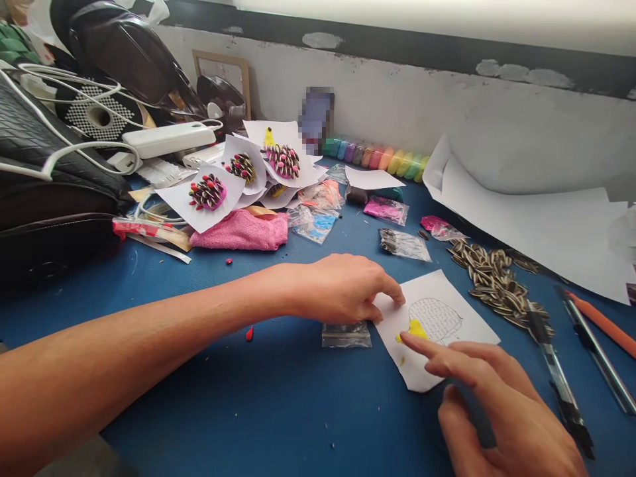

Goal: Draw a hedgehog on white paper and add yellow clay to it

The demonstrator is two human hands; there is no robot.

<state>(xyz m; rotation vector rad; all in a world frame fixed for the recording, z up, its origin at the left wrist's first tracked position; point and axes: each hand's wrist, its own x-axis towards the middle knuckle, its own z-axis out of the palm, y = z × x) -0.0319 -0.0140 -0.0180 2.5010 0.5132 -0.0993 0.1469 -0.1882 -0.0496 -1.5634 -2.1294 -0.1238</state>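
A small sheet of white paper (470,315) lies on the blue table, with a rounded, scale-patterned outline drawing on it. Yellow clay (417,328) is spread at the drawing's left end. My right hand (501,397) reaches in from the lower right, index finger stretched out with its tip on the clay. From the left comes my left hand (342,288), its index finger and thumb apart on the paper's left edge; its other fingers are mostly hidden. Partly under that hand is a small clear zip bag (346,336).
Right of the paper are striped sunflower seeds (497,281), a pen (559,377) and an orange tool (603,324). Behind lie bags of clay (405,244), a pink cloth (241,230) and seed-covered clay figures (207,192) on paper. A black bag (54,179) stands at left.
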